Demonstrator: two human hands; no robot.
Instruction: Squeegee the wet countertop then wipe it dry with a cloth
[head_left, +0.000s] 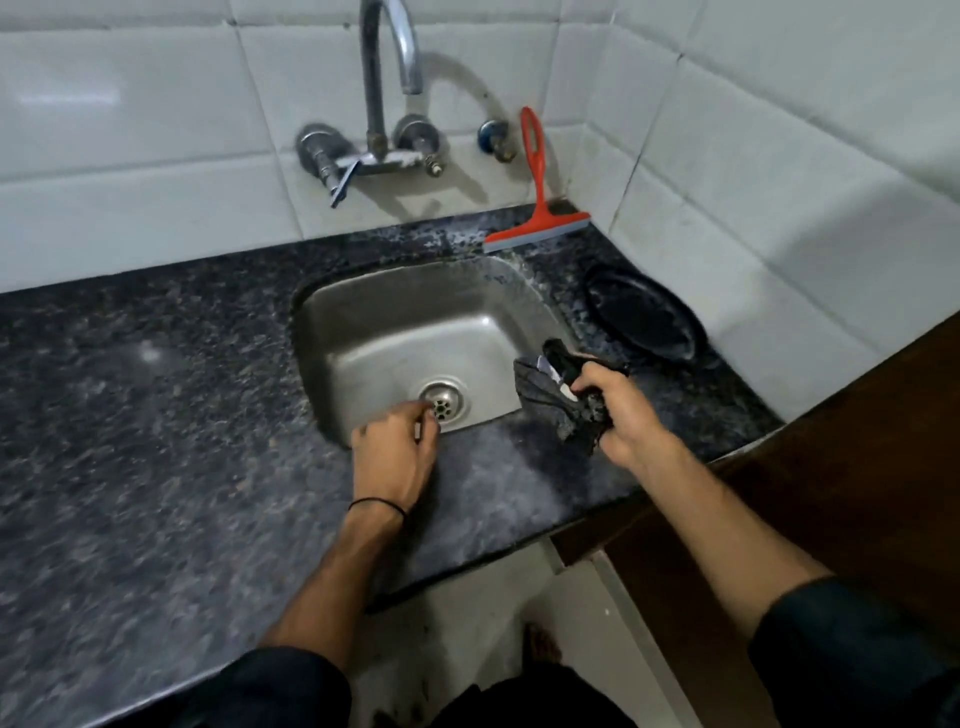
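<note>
Here, right hand (621, 410) fisted on dark cloth (558, 400), left hand (395, 452) loosely curled, empty, squeegee (537, 213) behind sink (363, 332)

A red squeegee (535, 208) leans upright at 1 o'clock on the dark speckled countertop (156, 415); a crumpled dark cloth (561, 400) hangs at 3 o'clock.

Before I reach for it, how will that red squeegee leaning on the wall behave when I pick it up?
The red squeegee looks like thin plastic, so probably light and stiff. It stands on its blade, its looped handle against the tiles, so a nudge may tip it towards the sink. The countertop around it looks wet; it may be slippery.
</note>
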